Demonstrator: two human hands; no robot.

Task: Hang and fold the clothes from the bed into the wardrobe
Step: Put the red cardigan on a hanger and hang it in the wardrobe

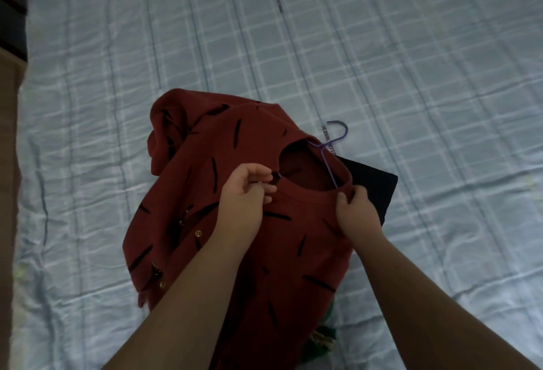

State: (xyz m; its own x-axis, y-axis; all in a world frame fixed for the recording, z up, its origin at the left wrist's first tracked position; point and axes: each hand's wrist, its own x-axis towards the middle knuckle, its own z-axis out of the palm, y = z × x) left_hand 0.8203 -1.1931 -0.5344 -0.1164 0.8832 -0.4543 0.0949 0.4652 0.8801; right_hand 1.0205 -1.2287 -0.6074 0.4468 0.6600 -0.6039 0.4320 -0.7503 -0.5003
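Observation:
A dark red top [235, 146] with black dashes and small brass snaps lies crumpled on the bed. A purple hanger [338, 134] pokes out of its neck opening, hook pointing away from me. My left hand [246, 190] pinches the neckline's left side together with the hanger's arm end. My right hand [355, 211] grips the neckline's right edge where the hanger's other arm goes under the fabric. Most of the hanger is hidden inside the top.
A black folded garment [379, 190] lies under the top's right side. Green patterned cloth [323, 340] peeks out below the top near me. The pale blue checked bedsheet [411, 61] spreads all around. A dark piece of furniture [11, 8] stands at the far left.

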